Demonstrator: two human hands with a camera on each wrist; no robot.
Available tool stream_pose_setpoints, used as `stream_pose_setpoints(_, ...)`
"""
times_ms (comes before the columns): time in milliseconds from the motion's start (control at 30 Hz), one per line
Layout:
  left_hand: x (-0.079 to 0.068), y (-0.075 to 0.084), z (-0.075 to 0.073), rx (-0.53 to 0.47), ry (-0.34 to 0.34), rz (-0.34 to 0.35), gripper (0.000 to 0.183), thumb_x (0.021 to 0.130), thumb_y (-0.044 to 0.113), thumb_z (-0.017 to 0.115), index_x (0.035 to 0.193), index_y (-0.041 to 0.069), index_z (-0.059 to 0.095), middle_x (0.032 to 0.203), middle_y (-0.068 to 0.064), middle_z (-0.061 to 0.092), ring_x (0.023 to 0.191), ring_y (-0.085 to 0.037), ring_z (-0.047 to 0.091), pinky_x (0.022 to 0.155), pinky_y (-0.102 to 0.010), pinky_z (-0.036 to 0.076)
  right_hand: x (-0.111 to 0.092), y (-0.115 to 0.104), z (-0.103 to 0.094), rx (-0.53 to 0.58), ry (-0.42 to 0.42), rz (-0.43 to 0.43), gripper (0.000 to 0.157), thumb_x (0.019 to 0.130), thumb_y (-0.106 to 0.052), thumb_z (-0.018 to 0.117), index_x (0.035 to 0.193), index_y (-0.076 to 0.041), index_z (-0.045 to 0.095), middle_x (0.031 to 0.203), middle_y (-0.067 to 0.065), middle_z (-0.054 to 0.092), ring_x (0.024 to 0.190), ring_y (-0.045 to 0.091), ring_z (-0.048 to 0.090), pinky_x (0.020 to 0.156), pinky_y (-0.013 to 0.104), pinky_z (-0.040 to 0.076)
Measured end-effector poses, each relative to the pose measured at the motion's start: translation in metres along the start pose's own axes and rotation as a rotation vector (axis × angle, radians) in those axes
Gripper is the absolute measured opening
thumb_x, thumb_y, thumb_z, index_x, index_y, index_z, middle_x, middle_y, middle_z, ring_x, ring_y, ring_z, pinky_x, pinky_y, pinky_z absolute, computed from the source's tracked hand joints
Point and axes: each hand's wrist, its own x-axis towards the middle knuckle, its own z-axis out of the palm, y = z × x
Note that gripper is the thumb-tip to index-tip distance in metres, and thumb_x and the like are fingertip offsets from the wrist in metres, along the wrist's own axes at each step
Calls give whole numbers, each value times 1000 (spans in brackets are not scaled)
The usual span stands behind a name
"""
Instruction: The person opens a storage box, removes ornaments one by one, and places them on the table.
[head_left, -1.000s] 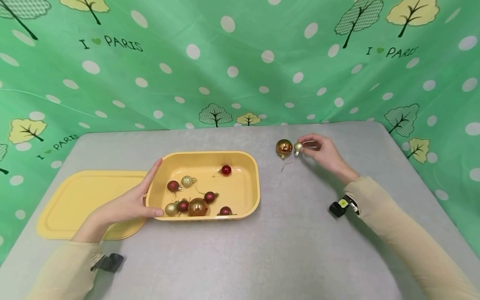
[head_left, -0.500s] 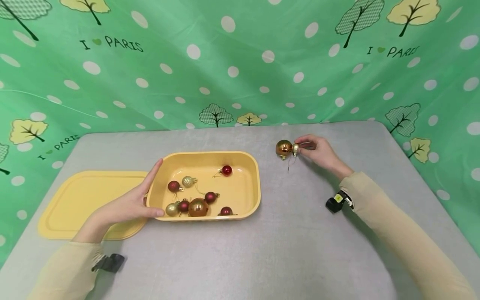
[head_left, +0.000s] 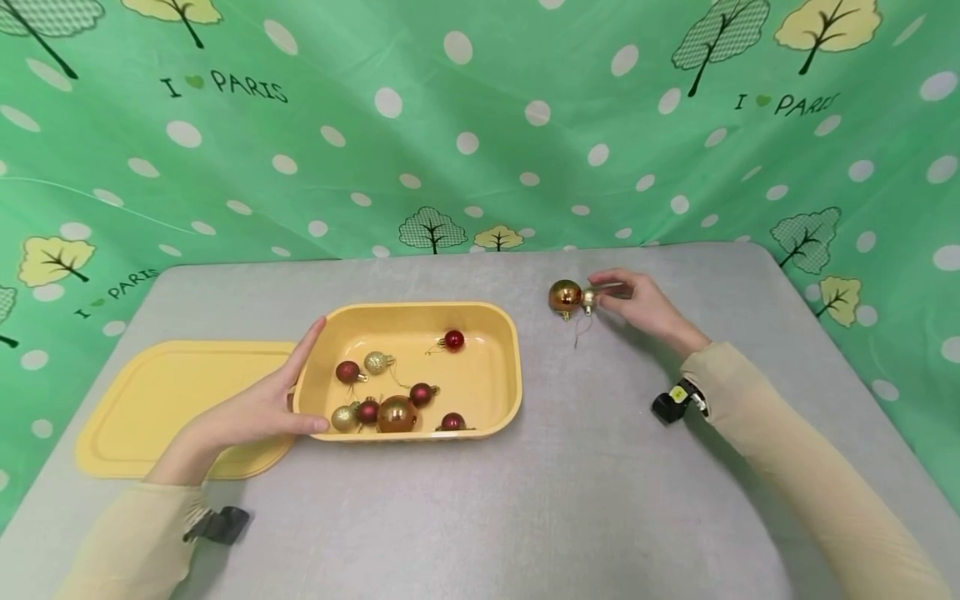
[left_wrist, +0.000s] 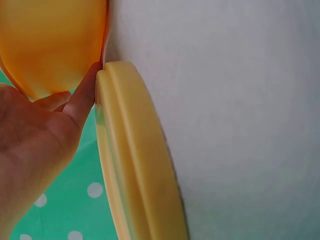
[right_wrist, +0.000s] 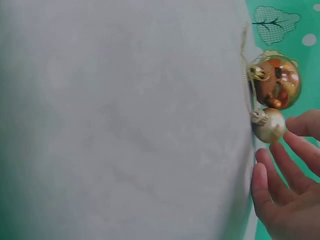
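At the left end of a yellow plastic container (head_left: pixel 513 400), my left hand (head_left: pixel 251 408) rests against the wall, thumb and index finger straight and spread along the rim. Several red and gold Christmas baubles lie inside, among them a large shiny gold bauble (head_left: pixel 397 414). Towards the back right of the table, my right hand (head_left: pixel 637 302) has its fingertips beside a small gold bauble (right_wrist: pixel 270 125). In the right wrist view the fingers are spread, and one fingertip is at or touching that bauble. A larger shiny gold bauble (head_left: pixel 565 296) sits against it on the left.
A yellow lid (head_left: pixel 172 400) lies flat on the grey table (head_left: pixel 480 525), left of the container and partly beneath my left forearm. Behind the table hangs a green polka-dot curtain (head_left: pixel 510 150).
My right hand moved left with the small gold bauble, bringing it up against the large one, which shifted slightly left. The fingers now look looser. My left hand stayed in place.
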Motion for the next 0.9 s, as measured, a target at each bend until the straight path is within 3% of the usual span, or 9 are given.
stream_pose_setpoints(133, 0, 1, 1, 17, 7, -9, 128, 74, 6, 82, 154, 29, -15, 158, -16, -16, 138, -49, 7, 98, -5, 21, -4, -5, -5, 19, 34, -8, 39, 93, 0, 56, 132, 7, 50, 134, 25, 50, 119, 39, 50, 100, 50, 39)
stream_pose_setpoints(367, -1, 5, 2, 43, 23, 6, 128, 73, 8, 83, 154, 25, -14, 158, -19, -13, 138, -50, 9, 98, -6, 22, -14, -21, -7, 83, 88, -138, 44, 91, 7, 54, 134, 10, 46, 130, 28, 51, 116, 39, 52, 93, 23, 44)
stream_pose_setpoints(467, 0, 6, 1, 36, 32, 22, 130, 70, 7, 85, 155, 21, -12, 157, -23, -8, 137, -49, 12, 97, -7, 25, -20, -28, -3, 122, 88, -177, 46, 90, 11, 53, 136, 10, 44, 127, 29, 51, 113, 38, 53, 91, 20, 44)
stream_pose_setpoints(567, 1, 6, -1, 13, 39, 52, 134, 66, 4, 87, 154, 19, -13, 155, -28, -3, 132, -50, 21, 94, -13, 35, -24, -37, 4, 148, 76, -216, 46, 88, 14, 52, 134, 9, 45, 125, 28, 53, 111, 38, 54, 89, 21, 45)
stream_pose_setpoints(700, 4, 5, -4, -20, 32, 77, 137, 64, 3, 88, 154, 18, -15, 155, -28, -6, 131, -53, 21, 91, -18, 41, -29, -49, 16, 139, 49, -271, 44, 88, 13, 56, 131, 8, 49, 122, 27, 56, 107, 39, 56, 87, 25, 47)
stream_pose_setpoints(900, 7, 1, -7, -23, 0, 56, 138, 64, 7, 88, 154, 21, -15, 157, -23, -11, 133, -51, 17, 94, -13, 35, -34, -65, 36, 119, -16, -314, 40, 88, 9, 60, 127, 7, 52, 118, 24, 59, 104, 34, 59, 85, 27, 48)
